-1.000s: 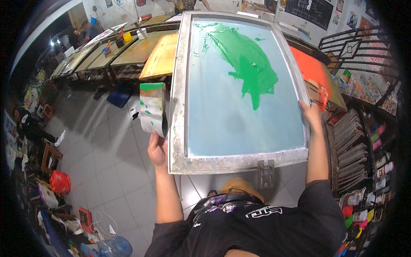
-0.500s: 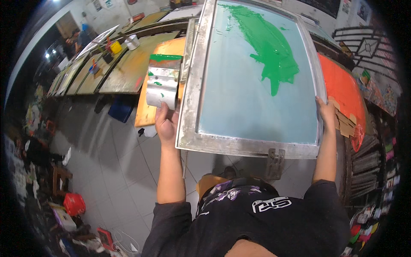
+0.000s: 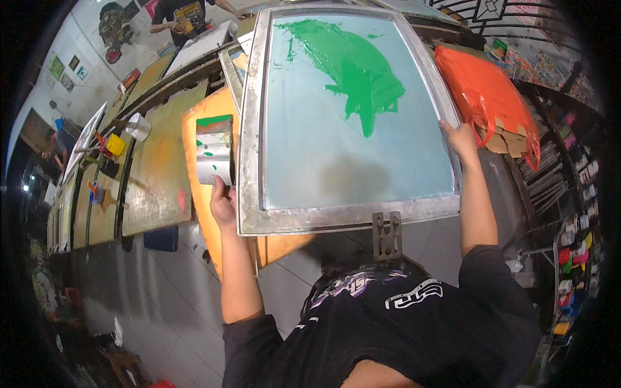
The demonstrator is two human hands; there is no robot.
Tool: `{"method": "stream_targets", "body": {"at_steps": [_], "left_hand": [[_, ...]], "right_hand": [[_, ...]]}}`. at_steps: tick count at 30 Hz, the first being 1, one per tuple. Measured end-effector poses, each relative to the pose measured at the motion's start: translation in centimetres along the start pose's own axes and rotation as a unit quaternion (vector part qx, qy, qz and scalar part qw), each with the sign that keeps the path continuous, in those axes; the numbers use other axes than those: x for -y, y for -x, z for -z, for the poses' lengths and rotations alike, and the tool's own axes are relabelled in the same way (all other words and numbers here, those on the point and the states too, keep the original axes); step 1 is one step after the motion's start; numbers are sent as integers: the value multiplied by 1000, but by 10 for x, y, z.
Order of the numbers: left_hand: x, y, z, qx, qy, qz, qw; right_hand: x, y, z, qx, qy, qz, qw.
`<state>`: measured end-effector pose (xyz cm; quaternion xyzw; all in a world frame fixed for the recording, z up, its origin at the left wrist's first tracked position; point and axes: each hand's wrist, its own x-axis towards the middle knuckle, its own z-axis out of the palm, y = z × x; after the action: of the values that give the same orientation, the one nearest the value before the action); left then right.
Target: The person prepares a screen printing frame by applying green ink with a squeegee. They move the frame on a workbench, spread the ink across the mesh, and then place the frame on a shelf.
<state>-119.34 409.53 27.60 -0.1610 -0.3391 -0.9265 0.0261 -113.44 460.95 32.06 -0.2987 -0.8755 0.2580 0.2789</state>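
A metal-framed printing screen (image 3: 304, 221) is tilted up in front of me, with thick green ink (image 3: 372, 74) smeared over the upper part of its pale blue mesh. My right hand (image 3: 459, 141) is closed round the frame's right edge. At the lower left corner, my left hand (image 3: 224, 208) grips a wide metal squeegee (image 3: 213, 145) by its lower end; green ink coats its far edge and spots its face. Whether the left fingers also touch the frame is hidden. A slotted metal bracket (image 3: 387, 237) sticks out from the frame's near edge.
An orange-yellow board (image 3: 207, 233) lies under the squeegee and screen. Long print tables (image 3: 158, 187) run along the left, carrying a white tub (image 3: 138, 127) and a yellow container (image 3: 115, 145). An orange plastic bag (image 3: 482, 97) sits at right. Another person (image 3: 184, 19) stands at the far side.
My view has swung, and the screen and squeegee sit farther left in it. More of the orange-yellow board shows beneath the screen. Another person has come into view at the far side. Both grips look unchanged.
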Motion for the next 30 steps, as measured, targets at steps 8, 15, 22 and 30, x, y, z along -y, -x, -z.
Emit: {"method": "stream_targets", "body": {"at_steps": [8, 15, 22, 30], "left_hand": [[-10, -17, 9, 22, -7, 13, 1000], [-14, -26, 8, 20, 42, 51, 998], [-16, -23, 12, 12, 36, 60, 997], [-19, -20, 13, -27, 5, 65, 997]], "right_hand": [[28, 38, 35, -23, -16, -24, 999], [23, 36, 39, -5, 0, -45, 999], [30, 47, 53, -4, 8, -72, 997], [27, 48, 57, -9, 20, -79, 997]]}}
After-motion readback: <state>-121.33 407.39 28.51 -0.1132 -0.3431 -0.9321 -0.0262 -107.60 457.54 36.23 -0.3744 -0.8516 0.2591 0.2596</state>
